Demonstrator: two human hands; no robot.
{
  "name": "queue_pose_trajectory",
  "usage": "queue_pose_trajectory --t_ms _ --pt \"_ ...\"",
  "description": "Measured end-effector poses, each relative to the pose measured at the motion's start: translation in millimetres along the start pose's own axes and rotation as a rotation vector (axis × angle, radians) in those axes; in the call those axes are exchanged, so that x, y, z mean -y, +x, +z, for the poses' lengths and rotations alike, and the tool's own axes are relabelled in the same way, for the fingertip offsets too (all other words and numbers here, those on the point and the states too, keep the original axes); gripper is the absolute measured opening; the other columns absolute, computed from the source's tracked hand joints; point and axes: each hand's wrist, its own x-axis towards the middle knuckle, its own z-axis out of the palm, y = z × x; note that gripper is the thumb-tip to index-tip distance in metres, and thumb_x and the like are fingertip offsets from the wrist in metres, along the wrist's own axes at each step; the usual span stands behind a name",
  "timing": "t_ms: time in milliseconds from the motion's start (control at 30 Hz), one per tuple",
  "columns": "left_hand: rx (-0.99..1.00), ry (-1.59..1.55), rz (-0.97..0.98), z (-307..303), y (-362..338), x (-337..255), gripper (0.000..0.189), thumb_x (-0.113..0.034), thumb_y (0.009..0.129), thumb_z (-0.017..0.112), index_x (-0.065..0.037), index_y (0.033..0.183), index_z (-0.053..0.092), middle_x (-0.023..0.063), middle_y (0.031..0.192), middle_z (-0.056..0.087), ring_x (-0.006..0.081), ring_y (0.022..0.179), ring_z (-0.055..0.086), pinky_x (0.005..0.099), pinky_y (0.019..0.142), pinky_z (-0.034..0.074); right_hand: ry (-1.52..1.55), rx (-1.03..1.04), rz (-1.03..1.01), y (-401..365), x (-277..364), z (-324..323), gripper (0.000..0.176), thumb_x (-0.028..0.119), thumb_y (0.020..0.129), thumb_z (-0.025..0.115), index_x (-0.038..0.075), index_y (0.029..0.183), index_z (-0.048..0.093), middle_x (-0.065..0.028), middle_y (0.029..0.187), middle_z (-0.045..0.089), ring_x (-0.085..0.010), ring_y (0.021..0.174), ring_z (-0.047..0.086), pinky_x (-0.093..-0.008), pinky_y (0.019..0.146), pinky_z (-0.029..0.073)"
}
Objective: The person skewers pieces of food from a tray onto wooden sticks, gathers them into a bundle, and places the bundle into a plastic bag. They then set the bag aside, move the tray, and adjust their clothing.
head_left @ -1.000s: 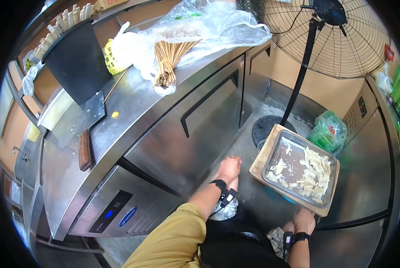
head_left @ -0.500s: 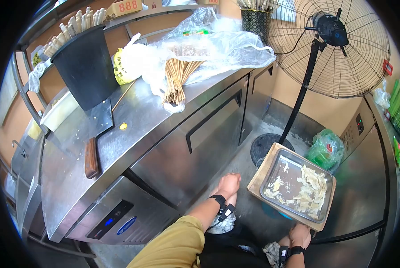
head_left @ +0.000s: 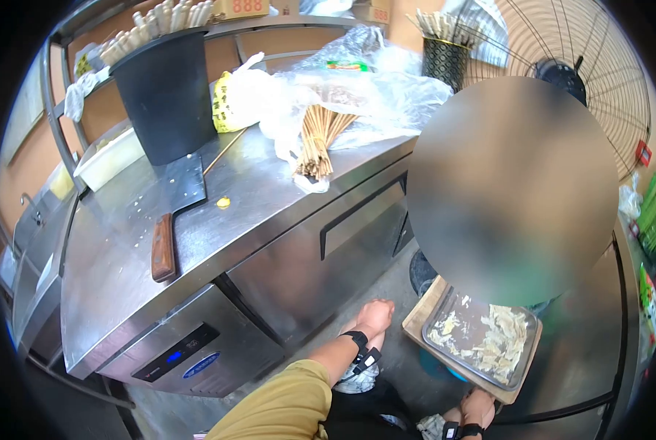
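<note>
My right hand (head_left: 478, 407) grips the near corner of a wooden board (head_left: 418, 320). The board carries a metal tray (head_left: 445, 308) with pale strips of food (head_left: 500, 341), held low above the floor at the lower right. My left hand (head_left: 375, 317) hangs by my leg in front of the steel counter's doors, fingers curled, with nothing in it. Both wrists wear black bands.
The steel refrigerated counter (head_left: 269, 213) holds a cleaver (head_left: 177, 198), a black bucket of sticks (head_left: 166, 95), a bundle of bamboo skewers (head_left: 319, 139) and plastic bags (head_left: 372, 88). A standing fan (head_left: 599, 81) is at the right, behind a large blurred patch.
The view has swung up towards the counter. The board and tray now sit lower and nearer to me. A large blurred patch now covers the fan's stand at the right.
</note>
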Motion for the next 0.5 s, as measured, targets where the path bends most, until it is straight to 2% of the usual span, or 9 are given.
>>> queue_pose_trajectory --t_ms 33,67,133,167,200,333,400,500 --pt "0.005 0.000 -0.001 0 0 -1 0.013 -0.010 0.075 0.049 -0.010 0.083 0.060 0.0144 0.088 0.063 0.0327 0.087 0.060 0.0428 0.077 0.048 0.025 -0.026 -0.007 1 -2 6 0.026 0.029 0.067 0.064 0.009 0.083 0.068 -0.0129 0.087 0.066 -0.0297 0.092 0.058 -0.0410 0.093 0.036" --pt "0.010 0.001 -0.004 -1 1 -3 0.013 -0.010 0.075 0.050 -0.010 0.084 0.060 0.0147 0.088 0.063 0.0328 0.087 0.060 0.0430 0.076 0.048 0.034 -0.055 -0.057 2 -6 7 0.028 0.030 0.073 0.060 0.005 0.083 0.068 -0.0145 0.083 0.066 -0.0307 0.089 0.060 -0.0418 0.089 0.039" --pt "0.002 -0.008 -0.001 -3 0 -4 0.012 -0.010 0.075 0.050 -0.010 0.083 0.059 0.0145 0.088 0.063 0.0329 0.087 0.060 0.0432 0.076 0.048 0.057 -0.022 0.041 3 -2 5 0.021 0.027 0.066 0.064 0.012 0.081 0.068 -0.0120 0.086 0.066 -0.0302 0.092 0.059 -0.0402 0.091 0.039" --pt "0.002 -0.010 0.002 -4 0 -4 0.012 -0.010 0.075 0.050 -0.010 0.083 0.059 0.0145 0.087 0.063 0.0330 0.087 0.060 0.0433 0.076 0.048 0.049 -0.001 0.033 2 0 0 0.023 0.029 0.067 0.064 0.013 0.082 0.069 -0.0122 0.090 0.066 -0.0307 0.092 0.058 -0.0402 0.088 0.041" --pt "0.000 -0.003 0.012 -4 0 -3 0.012 -0.010 0.075 0.050 -0.009 0.083 0.059 0.0146 0.088 0.063 0.0331 0.087 0.060 0.0433 0.076 0.048 0.052 0.036 0.035 2 0 -7 0.028 0.031 0.071 0.060 0.012 0.090 0.065 -0.0141 0.097 0.062 -0.0320 0.097 0.056 -0.0408 0.089 0.040" --pt "0.011 0.011 0.033 -1 1 1 0.011 -0.011 0.076 0.050 -0.008 0.083 0.059 0.0150 0.089 0.063 0.0330 0.088 0.060 0.0433 0.077 0.048 0.163 0.277 0.103 -54 56 -170 0.047 0.041 0.088 0.044 0.007 0.121 0.050 -0.0214 0.126 0.049 -0.0372 0.114 0.047 -0.0430 0.092 0.039" --pt "0.022 0.004 0.037 -4 0 1 0.012 -0.011 0.076 0.050 -0.008 0.084 0.058 0.0152 0.089 0.062 0.0329 0.088 0.059 0.0432 0.078 0.048 0.145 0.269 0.098 -59 58 -174 0.047 0.040 0.088 0.043 0.007 0.121 0.051 -0.0212 0.125 0.049 -0.0369 0.114 0.047 -0.0427 0.091 0.040" --pt "0.040 -0.012 0.036 -7 -1 0 0.012 -0.011 0.077 0.050 -0.008 0.085 0.058 0.0153 0.090 0.062 0.0326 0.089 0.059 0.0431 0.079 0.047 0.180 0.239 0.053 -47 36 -132 0.047 0.040 0.088 0.044 0.007 0.121 0.050 -0.0212 0.125 0.049 -0.0364 0.114 0.047 -0.0423 0.092 0.040"
